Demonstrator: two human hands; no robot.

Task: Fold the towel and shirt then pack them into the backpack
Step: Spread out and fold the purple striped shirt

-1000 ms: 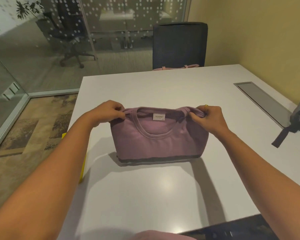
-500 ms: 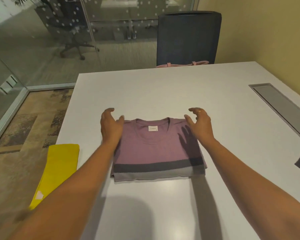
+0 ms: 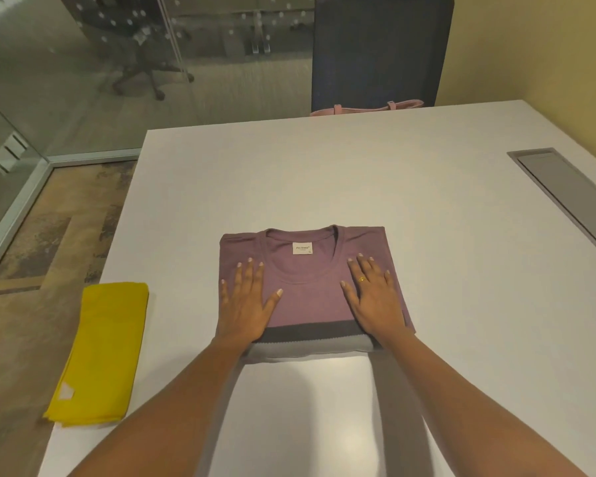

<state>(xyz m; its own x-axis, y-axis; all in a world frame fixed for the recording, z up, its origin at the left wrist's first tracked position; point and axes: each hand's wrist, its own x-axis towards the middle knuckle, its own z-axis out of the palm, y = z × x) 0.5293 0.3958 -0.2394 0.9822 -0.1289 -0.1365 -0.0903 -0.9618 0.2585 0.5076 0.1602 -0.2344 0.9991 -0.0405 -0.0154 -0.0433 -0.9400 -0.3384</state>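
two flat palms, left hand (image 3: 246, 306) and right hand (image 3: 375, 301), press the folded shirt (image 3: 307, 304) on the bench (image 3: 324, 173), fingers (image 3: 252, 273) straight, gripping nothing; the folded towel (image 3: 104, 349) lies off left, nearer the left hand.

both hands (image 3: 246, 304) (image 3: 375, 297) flat on folded shirt (image 3: 310, 290)

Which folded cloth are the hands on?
The folded purple shirt with the grey hem: left hand and right hand both press flat on it. The folded yellow towel lies apart, untouched, at the white table's left edge.
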